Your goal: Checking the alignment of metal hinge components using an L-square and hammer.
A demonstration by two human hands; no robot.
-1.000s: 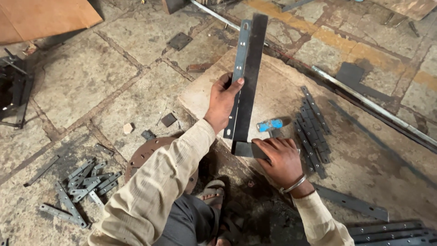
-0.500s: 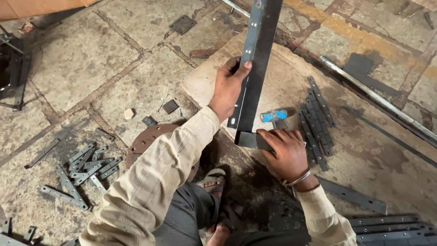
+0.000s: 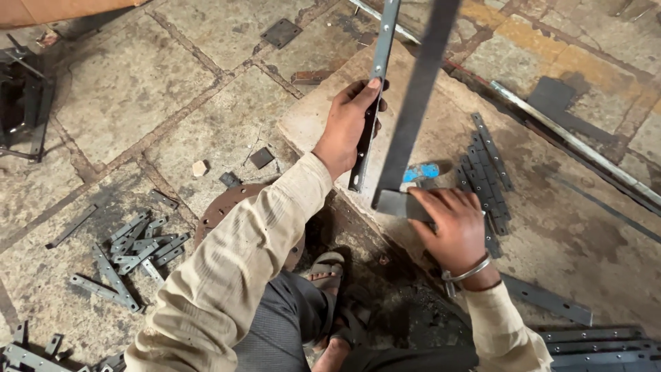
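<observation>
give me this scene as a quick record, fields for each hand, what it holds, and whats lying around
left hand: left hand gripped round a narrow metal strip, held nearly upright
right hand: right hand pressed on the lower end of a wide dark metal bar
surface: stone slab under both pieces
beside right hand: row of short flat strips; small blue object
floor, left: scattered short metal pieces
near knee: round rusty plate
far right: long rod
</observation>
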